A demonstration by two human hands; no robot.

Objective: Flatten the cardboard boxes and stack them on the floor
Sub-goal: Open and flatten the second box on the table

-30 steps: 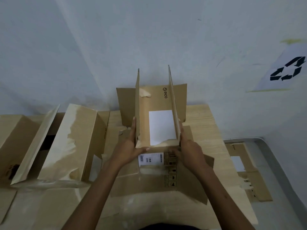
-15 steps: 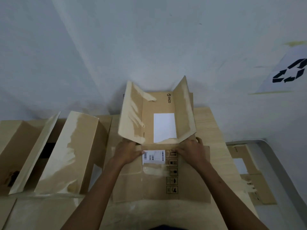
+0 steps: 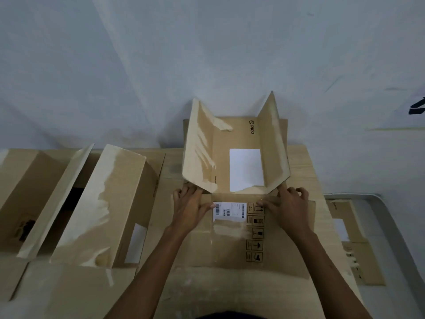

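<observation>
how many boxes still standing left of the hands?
2: taped box beside the left hand, open box at the left edge. More may sit off-frame.

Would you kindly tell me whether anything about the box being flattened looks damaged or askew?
On the box, the left flap and right flap stand splayed upward, not flat; torn tape curls off the left flap.

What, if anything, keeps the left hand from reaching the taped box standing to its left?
Probably nothing, so yes: the left hand presses the half-flattened box, and only a bare strip of table lies between it and the taped box.
</observation>
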